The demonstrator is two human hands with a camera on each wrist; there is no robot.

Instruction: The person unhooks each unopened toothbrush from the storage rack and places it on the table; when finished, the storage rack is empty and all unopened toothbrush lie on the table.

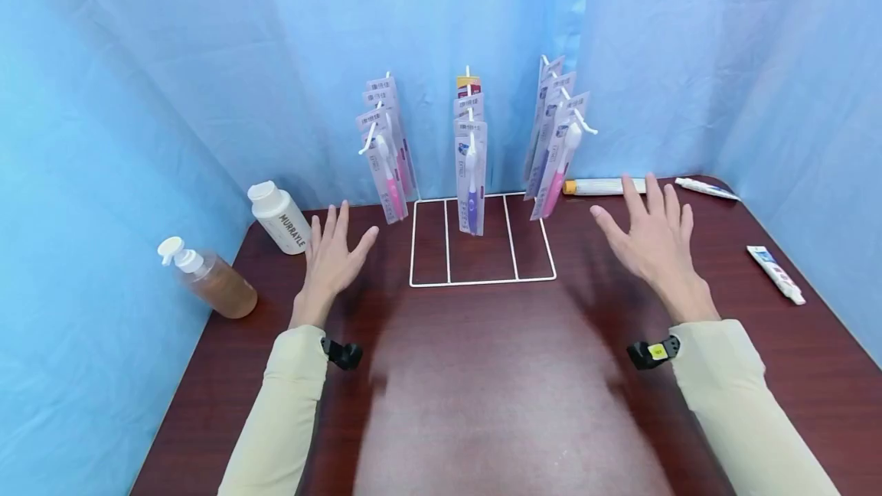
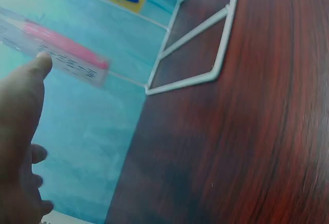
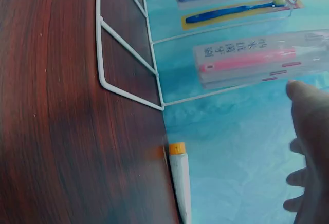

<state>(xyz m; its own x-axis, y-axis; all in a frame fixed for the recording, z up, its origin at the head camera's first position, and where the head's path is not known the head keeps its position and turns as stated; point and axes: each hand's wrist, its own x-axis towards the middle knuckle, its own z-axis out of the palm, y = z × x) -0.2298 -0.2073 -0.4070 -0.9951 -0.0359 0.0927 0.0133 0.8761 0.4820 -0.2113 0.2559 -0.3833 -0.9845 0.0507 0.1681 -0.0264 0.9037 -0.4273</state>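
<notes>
The white wire rack [image 1: 482,239] stands at the back of the surface [image 1: 496,389], with packaged toothbrushes [image 1: 471,174] hanging on its hooks, fronts facing you. Your left hand [image 1: 331,255] and right hand [image 1: 651,239] hover either side of it, fingers [image 1: 637,197] spread wide, holding and touching nothing.

A white bottle [image 1: 279,218] at the table's left edge carries the word "MURRAYLE" in dark capitals; print on the hanging toothbrush packs [image 1: 471,174] stays illegible.
</notes>
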